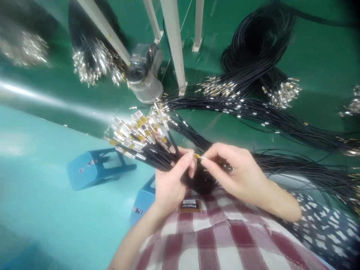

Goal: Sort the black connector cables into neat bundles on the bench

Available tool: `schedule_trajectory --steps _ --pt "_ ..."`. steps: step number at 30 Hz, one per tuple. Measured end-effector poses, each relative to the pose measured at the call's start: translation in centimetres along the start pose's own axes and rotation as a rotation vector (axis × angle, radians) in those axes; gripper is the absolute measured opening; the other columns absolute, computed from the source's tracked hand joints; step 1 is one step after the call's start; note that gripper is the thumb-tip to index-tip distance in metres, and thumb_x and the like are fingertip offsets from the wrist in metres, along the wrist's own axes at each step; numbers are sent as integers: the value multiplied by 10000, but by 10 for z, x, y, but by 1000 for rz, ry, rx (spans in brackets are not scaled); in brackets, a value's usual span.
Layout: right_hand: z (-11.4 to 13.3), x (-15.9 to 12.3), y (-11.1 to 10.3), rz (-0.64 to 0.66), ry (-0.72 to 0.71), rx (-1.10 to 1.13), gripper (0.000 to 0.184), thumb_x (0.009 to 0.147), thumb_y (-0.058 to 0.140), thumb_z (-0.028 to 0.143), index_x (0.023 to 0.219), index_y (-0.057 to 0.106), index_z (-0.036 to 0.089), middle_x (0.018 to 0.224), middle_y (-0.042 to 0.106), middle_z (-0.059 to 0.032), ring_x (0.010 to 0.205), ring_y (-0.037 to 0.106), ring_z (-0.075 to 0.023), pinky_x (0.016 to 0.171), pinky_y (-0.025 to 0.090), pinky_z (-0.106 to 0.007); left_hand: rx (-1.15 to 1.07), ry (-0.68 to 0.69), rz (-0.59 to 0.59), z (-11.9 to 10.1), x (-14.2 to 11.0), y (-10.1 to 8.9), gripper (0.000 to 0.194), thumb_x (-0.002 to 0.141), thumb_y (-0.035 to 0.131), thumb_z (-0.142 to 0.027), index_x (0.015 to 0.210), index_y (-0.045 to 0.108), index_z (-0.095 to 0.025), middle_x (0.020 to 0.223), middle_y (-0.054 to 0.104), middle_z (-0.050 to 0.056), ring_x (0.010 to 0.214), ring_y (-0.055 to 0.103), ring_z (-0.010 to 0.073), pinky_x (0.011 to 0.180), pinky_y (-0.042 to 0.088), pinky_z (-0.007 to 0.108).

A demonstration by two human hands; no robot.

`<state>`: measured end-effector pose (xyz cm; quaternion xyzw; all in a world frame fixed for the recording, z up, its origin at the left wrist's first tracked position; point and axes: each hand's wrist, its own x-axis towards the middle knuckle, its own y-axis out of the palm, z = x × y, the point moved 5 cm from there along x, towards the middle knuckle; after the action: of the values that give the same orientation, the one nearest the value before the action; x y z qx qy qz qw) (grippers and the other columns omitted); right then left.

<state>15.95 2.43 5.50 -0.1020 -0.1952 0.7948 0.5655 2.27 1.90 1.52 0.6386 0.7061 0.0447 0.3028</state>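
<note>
My left hand (176, 176) is closed around a thick bundle of black cables (160, 155) in front of my apron. The cables' silver and amber-taped ends (137, 131) fan out to the upper left. Between the two hands lies one small cable end (197, 155) with amber tape and a silver tip. Its near part is pinched at my left thumb, and the thumb and forefinger of my right hand (236, 168) close on its tip. Part of the bundle is hidden behind both hands.
Black cables with silver tips (242, 107) spread across the green surface on the right. A coiled cable bundle (253, 45) lies farther back. Beyond my left hand stand a white and grey device (146, 82) and pale metal legs (174, 41). A blue stool (90, 168) is on the floor, left.
</note>
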Motion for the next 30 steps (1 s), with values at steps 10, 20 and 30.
schedule_trajectory --steps 10,20,30 --pt "-1 -12 3 -17 -19 -129 135 952 518 233 934 642 185 798 698 3 636 574 -105 679 395 -259 29 21 42 -3 -7 5 70 755 680 -148 715 625 -161 525 526 -33 475 477 85 495 383 221" --pt "-4 -17 9 175 188 520 303 982 464 318 794 648 167 619 564 15 508 447 -80 505 370 -209 97 -81 210 2 -16 5 216 710 766 -261 906 718 -183 632 606 -3 542 535 101 532 440 226" --pt "13 -19 7 -132 -10 -7 204 907 545 179 727 642 177 715 695 4 587 562 -98 644 404 -247 18 3 -52 3 -21 0 103 664 794 -183 741 728 -166 724 672 5 528 528 78 481 442 204"
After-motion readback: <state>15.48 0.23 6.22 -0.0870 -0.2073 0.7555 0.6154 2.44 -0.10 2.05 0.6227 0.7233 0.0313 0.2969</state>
